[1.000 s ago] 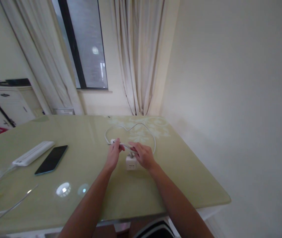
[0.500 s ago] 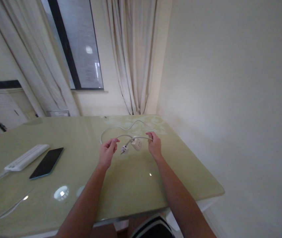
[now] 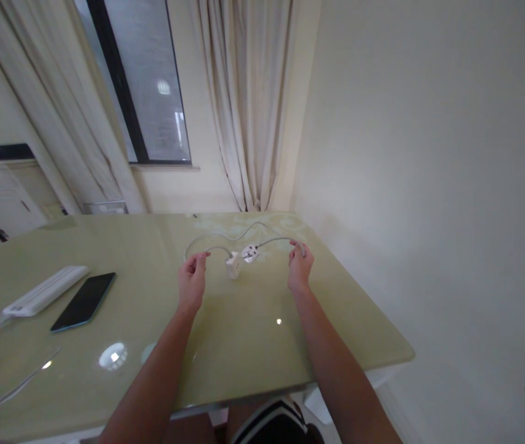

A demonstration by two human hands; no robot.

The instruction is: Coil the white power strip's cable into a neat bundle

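My left hand (image 3: pixel 192 280) is closed on a white cable (image 3: pixel 219 248) that ends in a white socket block (image 3: pixel 233 265). Fingers of my right hand (image 3: pixel 300 266) grip a stretch of white cable (image 3: pixel 274 239) leading to a white plug (image 3: pixel 250 253) with metal pins. Plug and socket block hang side by side between my hands, above the table; whether they touch I cannot tell. Behind them a loop of the cable (image 3: pixel 239 237) curves over the far part of the tabletop.
On the left of the glossy greenish table (image 3: pixel 244 345) lie a white power strip (image 3: pixel 47 291) and a dark phone (image 3: pixel 84 301). Another white cable (image 3: pixel 13 390) runs near the front left. Curtains (image 3: pixel 253 123) hang behind the table, and a wall (image 3: pixel 405 154) borders its right side.
My hands have moved apart, the right one further right. The plug and socket block, which overlapped before, have swapped sides: the plug is now right of the block.
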